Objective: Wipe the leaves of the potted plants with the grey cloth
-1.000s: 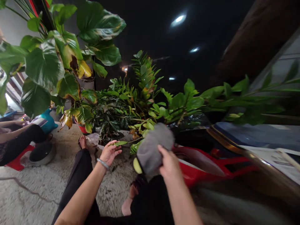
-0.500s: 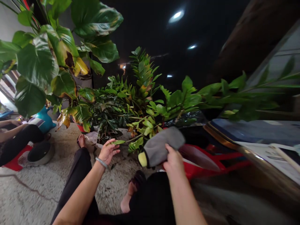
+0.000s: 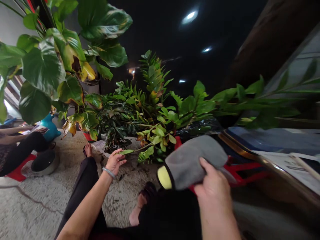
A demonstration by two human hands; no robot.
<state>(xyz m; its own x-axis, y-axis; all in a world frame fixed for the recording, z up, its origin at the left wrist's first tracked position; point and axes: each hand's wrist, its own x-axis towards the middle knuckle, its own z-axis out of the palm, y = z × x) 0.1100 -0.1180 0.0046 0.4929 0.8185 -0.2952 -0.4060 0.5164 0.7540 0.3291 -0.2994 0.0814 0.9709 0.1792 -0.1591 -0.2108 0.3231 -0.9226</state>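
At the left, my left hand (image 3: 115,163), with a bracelet at its wrist, pinches a green leaf (image 3: 127,151) between thumb and index finger, its other fingers loosely apart. The leaf sits at the end of a thin stem that runs right into a low leafy plant (image 3: 157,136). My right hand (image 3: 215,185) grips a grey cloth (image 3: 192,160), which is folded and shows a yellow underside at its left end. The cloth hangs above my right knee, apart from the leaf, and covers part of a red plastic frame (image 3: 245,171).
A big-leaved plant (image 3: 45,66) rises at the left. Another person (image 3: 27,143) sits there on a red stool (image 3: 21,168), beside a dark pot (image 3: 45,163) and a blue toy-like figure (image 3: 50,128). At the right stands a table (image 3: 285,170) with papers and a phone-like object.
My right hand has moved right and closer to me with the grey cloth, and more of its yellow side shows. My left hand stays at the leaf.
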